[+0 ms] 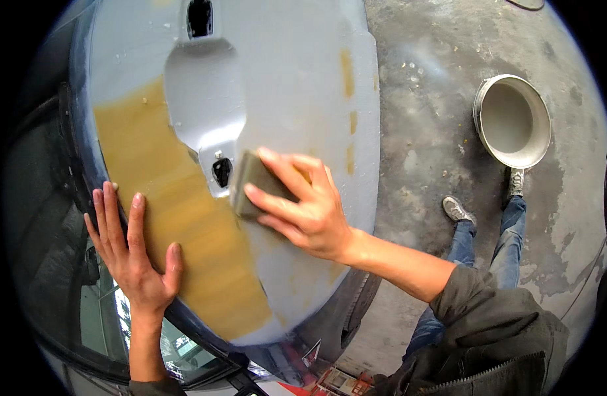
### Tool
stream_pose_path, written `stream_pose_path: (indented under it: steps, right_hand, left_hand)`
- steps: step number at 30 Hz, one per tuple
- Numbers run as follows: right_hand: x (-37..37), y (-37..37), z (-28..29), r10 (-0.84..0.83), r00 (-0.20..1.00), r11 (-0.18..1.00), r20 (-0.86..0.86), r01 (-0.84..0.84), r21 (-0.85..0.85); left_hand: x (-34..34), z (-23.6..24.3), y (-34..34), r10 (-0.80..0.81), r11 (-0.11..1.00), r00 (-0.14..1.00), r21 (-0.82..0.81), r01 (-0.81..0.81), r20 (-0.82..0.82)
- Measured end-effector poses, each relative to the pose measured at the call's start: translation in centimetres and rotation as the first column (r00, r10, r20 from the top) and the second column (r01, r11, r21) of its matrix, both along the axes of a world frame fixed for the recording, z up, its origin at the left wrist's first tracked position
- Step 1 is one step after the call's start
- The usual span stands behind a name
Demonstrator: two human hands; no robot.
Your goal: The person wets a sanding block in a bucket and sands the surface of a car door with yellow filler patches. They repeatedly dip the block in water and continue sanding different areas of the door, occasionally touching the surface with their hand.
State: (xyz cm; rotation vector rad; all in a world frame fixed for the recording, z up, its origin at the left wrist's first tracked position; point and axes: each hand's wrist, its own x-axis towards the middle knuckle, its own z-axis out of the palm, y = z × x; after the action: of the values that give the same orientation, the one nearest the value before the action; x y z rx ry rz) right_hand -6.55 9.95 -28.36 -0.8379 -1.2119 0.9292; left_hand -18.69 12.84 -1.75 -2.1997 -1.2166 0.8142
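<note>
Here's the right hand (310,211), forearm slanting in from the person's right, thumb and fingers stretched forward, its grip clamped around a dark block (249,170) against the grey car panel (297,86), just beside the handle recess (204,92)! And the left hand (139,270): palm down, fingers fanned, thumb out, grip released, at the panel's window-side edge by the tan patch (178,198).
</note>
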Motion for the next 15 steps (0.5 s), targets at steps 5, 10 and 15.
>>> stream_pose_path:
  steps: [5,10,15]
  right_hand:
    - [-0.9,-4.8,-1.0,0.024,0.999,0.998,0.037,-0.026,0.052]
    - [0.3,1.4,1.7,-0.033,0.998,0.993,0.047,0.027,0.114]
    - [-0.5,-3.3,-1.7,-0.012,0.996,0.952,0.084,-0.014,0.305]
  left_hand:
    - [0.4,0.0,0.4,-0.011,1.0,1.0,-0.008,0.011,0.007]
    - [0.1,0.0,-0.1,0.009,1.0,1.0,0.005,-0.009,0.005]
    - [0.4,0.1,0.2,0.008,1.0,1.0,-0.002,-0.008,-0.024]
